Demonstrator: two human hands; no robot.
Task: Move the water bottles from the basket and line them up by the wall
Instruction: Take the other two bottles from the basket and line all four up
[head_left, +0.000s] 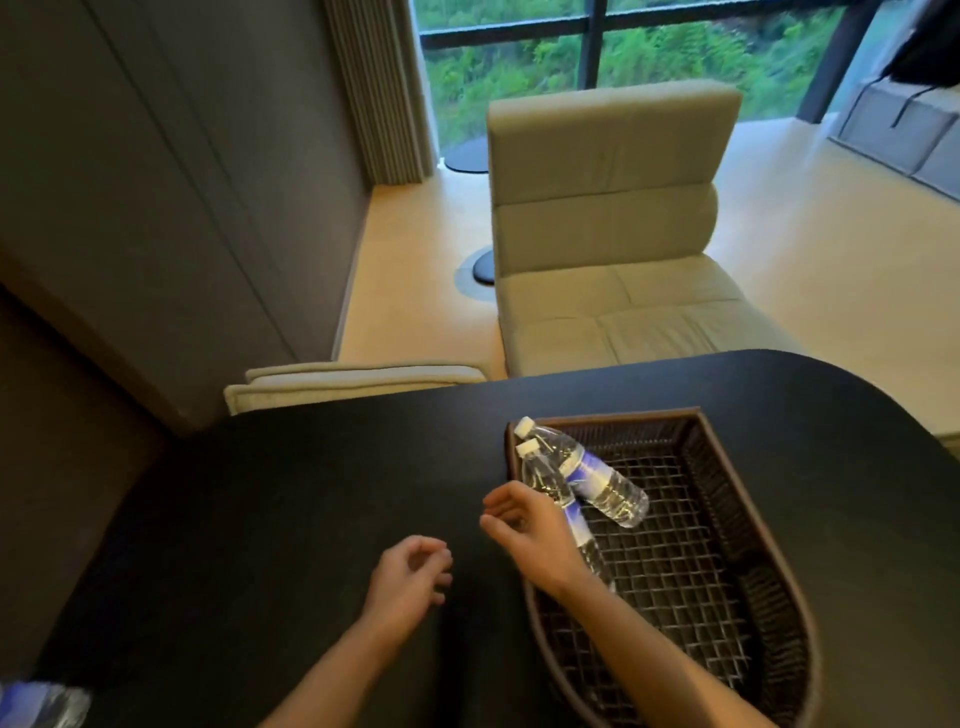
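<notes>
Two clear water bottles with white caps and blue labels lie in a dark woven basket (727, 457) on a black table (291, 499). The far bottle (587, 470) lies across the basket's back left corner. The near bottle (545, 478) runs along the left rim, partly hidden by my right wrist. My right hand (522, 522) hovers over the basket's left rim beside the near bottle, fingers curled apart, holding nothing. My left hand (410, 574) hangs over the table to the left, fingers loosely curled, empty. Part of another bottle (41, 704) shows at the bottom left corner.
A grey wall (156, 208) runs along the table's left side. Beyond the table stand a beige lounge chair (613, 249) and a lower beige cushion (353, 382). A large window is at the back.
</notes>
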